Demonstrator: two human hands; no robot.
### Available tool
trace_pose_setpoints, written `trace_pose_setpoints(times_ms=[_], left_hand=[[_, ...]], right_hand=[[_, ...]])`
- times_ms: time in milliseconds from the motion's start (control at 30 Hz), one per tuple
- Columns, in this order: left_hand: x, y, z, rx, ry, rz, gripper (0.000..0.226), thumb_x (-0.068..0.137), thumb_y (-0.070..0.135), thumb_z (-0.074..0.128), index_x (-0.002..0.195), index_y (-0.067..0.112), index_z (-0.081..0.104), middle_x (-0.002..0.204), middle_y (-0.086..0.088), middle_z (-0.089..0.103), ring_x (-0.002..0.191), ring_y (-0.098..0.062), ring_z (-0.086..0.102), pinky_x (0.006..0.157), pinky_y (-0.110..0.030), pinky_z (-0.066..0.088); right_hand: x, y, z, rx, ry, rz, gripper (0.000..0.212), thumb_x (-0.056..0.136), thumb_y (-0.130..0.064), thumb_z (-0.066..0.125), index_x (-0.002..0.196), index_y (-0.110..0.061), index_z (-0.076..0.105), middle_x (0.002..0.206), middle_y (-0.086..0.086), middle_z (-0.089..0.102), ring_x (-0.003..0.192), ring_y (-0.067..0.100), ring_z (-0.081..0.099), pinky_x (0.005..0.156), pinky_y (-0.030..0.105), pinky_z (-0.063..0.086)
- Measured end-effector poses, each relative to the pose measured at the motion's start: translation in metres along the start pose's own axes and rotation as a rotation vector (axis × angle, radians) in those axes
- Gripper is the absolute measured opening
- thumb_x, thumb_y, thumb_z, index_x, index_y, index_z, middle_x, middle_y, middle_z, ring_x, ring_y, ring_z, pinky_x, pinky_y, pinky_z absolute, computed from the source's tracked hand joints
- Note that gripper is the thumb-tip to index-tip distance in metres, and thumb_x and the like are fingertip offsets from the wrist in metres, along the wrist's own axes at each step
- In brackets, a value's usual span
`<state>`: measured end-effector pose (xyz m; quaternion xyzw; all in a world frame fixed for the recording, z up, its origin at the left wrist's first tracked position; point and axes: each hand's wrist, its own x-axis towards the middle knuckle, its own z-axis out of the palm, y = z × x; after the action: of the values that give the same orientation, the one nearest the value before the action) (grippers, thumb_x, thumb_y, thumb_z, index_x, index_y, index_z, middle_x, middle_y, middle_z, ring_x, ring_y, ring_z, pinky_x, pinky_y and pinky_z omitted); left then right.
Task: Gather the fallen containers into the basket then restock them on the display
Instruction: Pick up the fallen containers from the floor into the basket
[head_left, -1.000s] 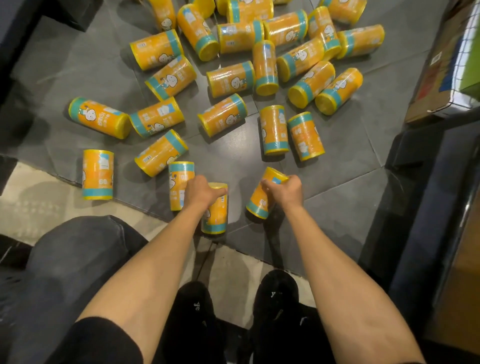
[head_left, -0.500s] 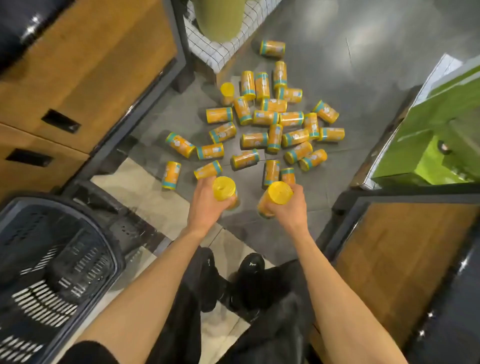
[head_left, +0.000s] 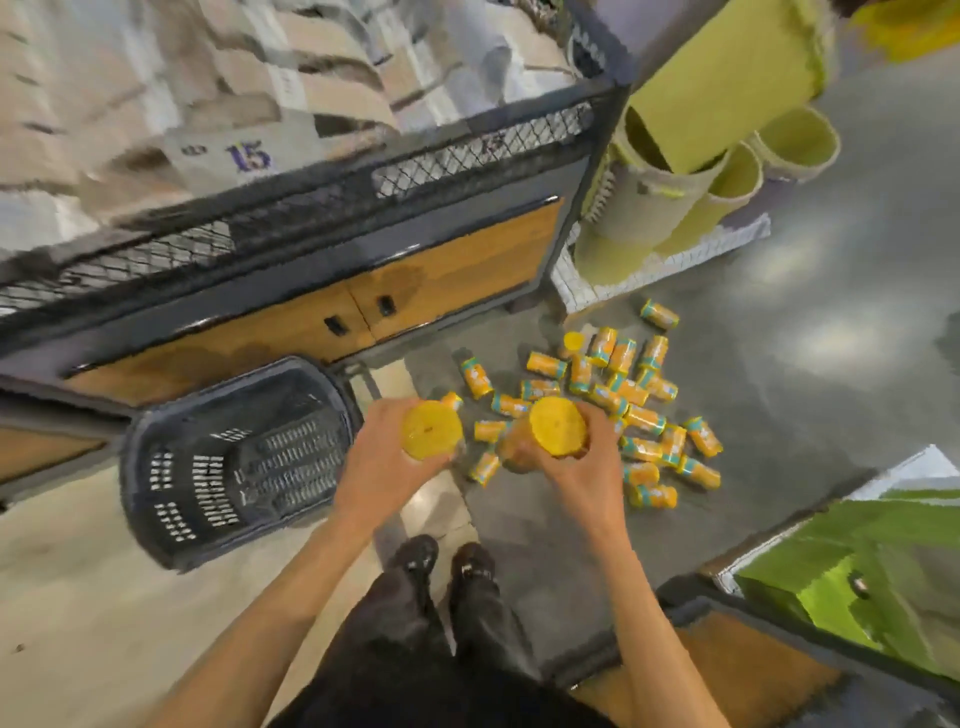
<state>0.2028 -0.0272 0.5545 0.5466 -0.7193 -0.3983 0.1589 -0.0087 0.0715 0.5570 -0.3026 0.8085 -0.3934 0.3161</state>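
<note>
Head view, and I see both arms reaching out in front of me over the floor (head_left: 831, 364). My left hand (head_left: 384, 452) has its fingers wrapped round the first container (head_left: 432, 430), gripping its side so that the round yellow end faces the camera. My right hand (head_left: 587, 467) grips the second container (head_left: 557, 427) the same way, fingers curled over its far side, with its yellow end also turned up toward me and some of the orange body showing to the left of it. The two held cylinders sit side by side with a gap between them. Beyond and to the right of my hands, the fallen containers (head_left: 623, 405) lie scattered on the dark grey part of the floor. They are small cylinders with orange-yellow bodies, teal bands near the ends and yellow caps. Most lie on their sides at all angles and many touch each other; the label print is too blurred for me to read. The basket (head_left: 228, 387) is dark, with slotted walls, and sits on the paler floor just left of my left hand, its opening toward me. Behind it runs a cabinet (head_left: 457, 275) with wooden doors, topped by a mesh rail (head_left: 311, 208), and cartons (head_left: 249, 156) are stacked above, one of them marked 15. Green rolls (head_left: 727, 88) lean at the upper right, a green box (head_left: 857, 561) sits at the lower right, and my dark shoes (head_left: 415, 558) show below my hands.
</note>
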Motion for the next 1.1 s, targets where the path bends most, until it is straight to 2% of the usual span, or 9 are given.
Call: trace_pose_setpoints(times_ms=[100,167,267,400,500,633,867,1000,1100], left_hand=[[-0.022,0.004,-0.028,-0.013,0.161,-0.071,0.068,0.068,0.040,0.087,0.125,0.020,0.055,0.115,0.003,0.050,0.108,-0.018,0.052,0.089,-0.039,0.046],[-0.035,-0.001,-0.043,-0.060,0.251,-0.108,0.068,0.067,0.041,0.087,0.123,0.022,0.055,0.112,0.007,0.048,0.106,-0.015,0.051,0.087,-0.035,0.045],[-0.058,-0.016,-0.061,-0.075,0.381,-0.121,0.067,0.062,0.050,0.086,0.118,0.027,0.056,0.108,0.009,0.049,0.100,-0.008,0.049,0.081,-0.027,0.041],[-0.081,-0.042,-0.085,-0.058,0.484,-0.225,0.071,0.063,0.049,0.088,0.121,0.024,0.056,0.111,0.007,0.052,0.101,-0.008,0.050,0.082,-0.025,0.043],[-0.097,-0.067,-0.108,-0.055,0.531,-0.263,0.072,0.064,0.049,0.087,0.122,0.022,0.054,0.111,0.007,0.051,0.099,-0.007,0.049,0.082,-0.022,0.042],[-0.110,-0.108,-0.146,-0.046,0.567,-0.331,0.068,0.064,0.044,0.088,0.119,0.022,0.055,0.109,0.007,0.051,0.098,-0.008,0.050,0.082,-0.025,0.044],[-0.105,-0.224,-0.211,-0.016,0.475,-0.412,0.067,0.066,0.046,0.086,0.120,0.021,0.053,0.111,0.004,0.051,0.098,-0.010,0.048,0.082,-0.027,0.044],[-0.090,-0.298,-0.229,0.010,0.346,-0.410,0.065,0.068,0.046,0.085,0.117,0.020,0.051,0.112,0.001,0.050,0.101,-0.014,0.048,0.080,-0.026,0.041],[-0.073,-0.350,-0.233,0.001,0.297,-0.445,0.066,0.069,0.041,0.085,0.119,0.017,0.050,0.114,-0.001,0.049,0.105,-0.018,0.049,0.081,-0.028,0.040]], right_hand=[[0.004,-0.030,0.008,-0.025,-0.148,-0.145,0.068,0.062,-0.037,0.092,0.115,-0.038,0.048,0.107,-0.023,0.051,0.097,-0.002,0.052,0.083,0.008,0.042],[0.008,-0.047,0.017,-0.061,-0.240,-0.231,0.071,0.063,-0.036,0.091,0.118,-0.037,0.047,0.110,-0.020,0.051,0.096,-0.004,0.050,0.079,0.001,0.037],[0.009,-0.067,0.039,-0.111,-0.353,-0.310,0.076,0.064,-0.039,0.090,0.126,-0.028,0.048,0.119,-0.007,0.052,0.105,0.007,0.051,0.081,0.007,0.039],[0.001,-0.090,0.079,-0.157,-0.463,-0.385,0.080,0.064,-0.043,0.090,0.129,-0.028,0.046,0.122,-0.005,0.051,0.109,0.011,0.051,0.089,0.028,0.047],[-0.011,-0.107,0.115,-0.173,-0.542,-0.442,0.077,0.064,-0.041,0.090,0.126,-0.029,0.047,0.121,-0.004,0.051,0.109,0.012,0.052,0.088,0.029,0.048],[-0.031,-0.127,0.168,-0.201,-0.606,-0.485,0.072,0.065,-0.037,0.090,0.121,-0.035,0.046,0.120,-0.006,0.052,0.108,0.009,0.052,0.087,0.021,0.043],[-0.065,-0.144,0.285,-0.275,-0.598,-0.426,0.073,0.066,-0.039,0.089,0.127,-0.029,0.049,0.115,-0.011,0.052,0.104,0.008,0.051,0.086,0.025,0.043],[-0.077,-0.137,0.362,-0.251,-0.583,-0.345,0.066,0.067,-0.038,0.088,0.118,-0.038,0.046,0.112,-0.014,0.054,0.102,0.008,0.054,0.087,0.028,0.046],[-0.074,-0.122,0.419,-0.275,-0.582,-0.319,0.066,0.067,-0.040,0.088,0.120,-0.035,0.048,0.112,-0.013,0.053,0.104,0.009,0.053,0.089,0.030,0.045]])
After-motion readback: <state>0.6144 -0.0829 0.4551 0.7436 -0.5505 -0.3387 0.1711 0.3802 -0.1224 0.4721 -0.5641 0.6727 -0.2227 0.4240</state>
